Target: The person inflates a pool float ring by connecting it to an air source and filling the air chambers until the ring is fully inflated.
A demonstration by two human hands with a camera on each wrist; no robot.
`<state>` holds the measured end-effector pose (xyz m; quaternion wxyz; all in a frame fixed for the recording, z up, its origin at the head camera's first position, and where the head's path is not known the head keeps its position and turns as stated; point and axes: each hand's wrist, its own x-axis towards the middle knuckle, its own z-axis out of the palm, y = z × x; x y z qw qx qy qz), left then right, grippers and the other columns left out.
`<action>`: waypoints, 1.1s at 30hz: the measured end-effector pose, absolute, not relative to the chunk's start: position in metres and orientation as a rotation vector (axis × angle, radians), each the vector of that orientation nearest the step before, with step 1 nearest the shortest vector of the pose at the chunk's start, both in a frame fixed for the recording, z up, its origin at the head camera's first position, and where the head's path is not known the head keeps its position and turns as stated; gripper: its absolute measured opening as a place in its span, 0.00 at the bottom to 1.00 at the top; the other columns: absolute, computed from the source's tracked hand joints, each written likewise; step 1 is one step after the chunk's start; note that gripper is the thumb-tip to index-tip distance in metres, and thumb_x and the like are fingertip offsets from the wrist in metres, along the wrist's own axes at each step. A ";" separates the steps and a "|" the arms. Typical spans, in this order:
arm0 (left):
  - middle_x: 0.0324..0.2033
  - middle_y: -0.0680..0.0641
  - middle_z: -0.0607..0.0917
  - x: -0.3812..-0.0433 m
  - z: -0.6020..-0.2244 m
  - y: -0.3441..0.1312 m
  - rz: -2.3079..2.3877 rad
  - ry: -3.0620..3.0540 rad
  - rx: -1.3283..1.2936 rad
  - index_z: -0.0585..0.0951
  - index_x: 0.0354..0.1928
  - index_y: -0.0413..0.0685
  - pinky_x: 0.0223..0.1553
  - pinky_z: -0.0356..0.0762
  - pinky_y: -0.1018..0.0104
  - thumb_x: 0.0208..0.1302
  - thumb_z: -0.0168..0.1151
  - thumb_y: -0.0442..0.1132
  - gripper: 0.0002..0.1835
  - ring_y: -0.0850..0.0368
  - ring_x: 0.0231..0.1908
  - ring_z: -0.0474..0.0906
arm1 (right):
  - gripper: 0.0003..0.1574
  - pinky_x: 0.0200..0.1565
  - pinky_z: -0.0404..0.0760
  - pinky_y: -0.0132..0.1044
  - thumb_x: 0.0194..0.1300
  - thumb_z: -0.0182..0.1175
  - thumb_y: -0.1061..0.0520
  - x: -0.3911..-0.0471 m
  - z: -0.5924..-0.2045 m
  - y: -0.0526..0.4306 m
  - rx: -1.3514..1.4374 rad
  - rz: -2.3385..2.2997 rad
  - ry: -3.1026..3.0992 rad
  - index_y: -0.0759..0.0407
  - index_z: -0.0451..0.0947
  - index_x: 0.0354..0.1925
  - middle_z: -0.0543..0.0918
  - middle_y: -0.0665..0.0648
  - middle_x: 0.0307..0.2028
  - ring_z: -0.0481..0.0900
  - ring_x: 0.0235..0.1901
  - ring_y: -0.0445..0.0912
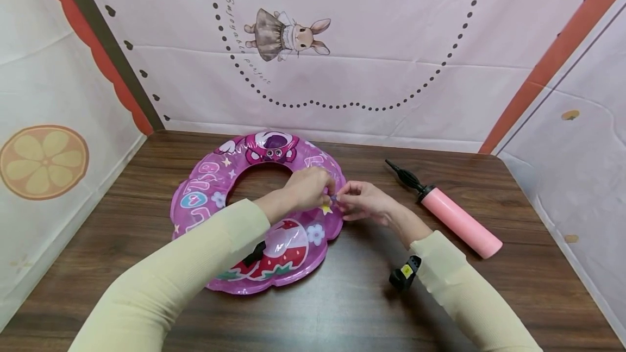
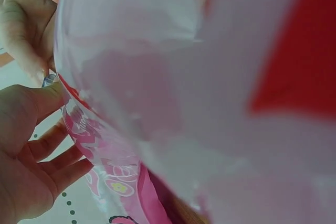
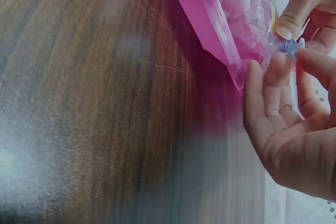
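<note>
An inflated pink swim ring (image 1: 288,221) with strawberry, flower and bear prints lies on the table. On its right side a small clear-blue air valve (image 3: 290,46) sticks up from the vinyl. My left hand (image 1: 309,186) reaches over the ring and pinches the valve at its base between thumb and fingers. From the right, my right hand (image 1: 368,201) pinches the valve's cap end with its fingertips, its other fingers spread along the ring's edge. In the left wrist view the bulging vinyl (image 2: 157,93) fills most of the picture, and both hands meet at the valve.
A pink hand pump (image 1: 459,220) with a black nozzle lies on the wooden table (image 1: 362,292), right of my right hand. Printed cloth (image 1: 381,37) hangs behind the table and at both sides.
</note>
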<state>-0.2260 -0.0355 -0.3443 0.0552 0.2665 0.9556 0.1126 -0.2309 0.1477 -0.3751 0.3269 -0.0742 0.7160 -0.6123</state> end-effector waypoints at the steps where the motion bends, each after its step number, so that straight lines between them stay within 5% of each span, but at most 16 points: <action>1: 0.32 0.56 0.83 -0.226 -0.345 -0.036 0.341 2.904 0.809 0.84 0.31 0.58 0.30 0.74 0.67 0.51 0.68 0.43 0.04 0.60 0.34 0.76 | 0.07 0.45 0.80 0.48 0.65 0.55 0.58 -0.231 -0.375 0.148 -0.187 -1.584 1.873 0.59 0.71 0.41 0.74 0.55 0.37 0.77 0.34 0.44; 11: 0.34 0.56 0.84 -0.224 -0.347 -0.036 0.323 2.939 0.839 0.84 0.31 0.59 0.31 0.75 0.66 0.52 0.68 0.44 0.04 0.59 0.36 0.77 | 0.17 0.45 0.81 0.45 0.65 0.54 0.55 -0.233 -0.368 0.148 -0.160 -1.422 1.915 0.64 0.71 0.49 0.75 0.55 0.37 0.76 0.35 0.44; 33: 0.35 0.58 0.83 -0.221 -0.352 -0.036 0.340 2.990 0.848 0.85 0.33 0.59 0.34 0.75 0.65 0.53 0.66 0.41 0.05 0.58 0.37 0.77 | 0.11 0.52 0.75 0.50 0.66 0.53 0.57 -0.227 -0.370 0.141 -0.122 -1.569 1.791 0.60 0.70 0.45 0.75 0.55 0.42 0.77 0.39 0.44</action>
